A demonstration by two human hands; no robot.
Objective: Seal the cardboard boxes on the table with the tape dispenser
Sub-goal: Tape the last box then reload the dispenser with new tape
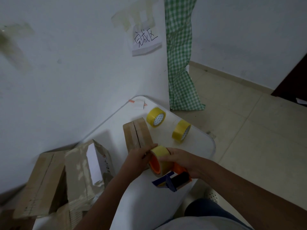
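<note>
Above the white table I hold an orange and blue tape dispenser loaded with a yellow tape roll. My right hand grips the dispenser round its orange handle and the roll. My left hand pinches the roll's left side with its fingers at the tape. Just beyond my hands stands a small cardboard box whose top flaps meet along a bare seam. More cardboard boxes lie piled at the table's left, one covered in shiny tape.
Two spare yellow tape rolls lie at the table's far right corner. A white wall with a handwritten note rises behind. A green checked cloth hangs at the wall's corner, with tiled floor to the right.
</note>
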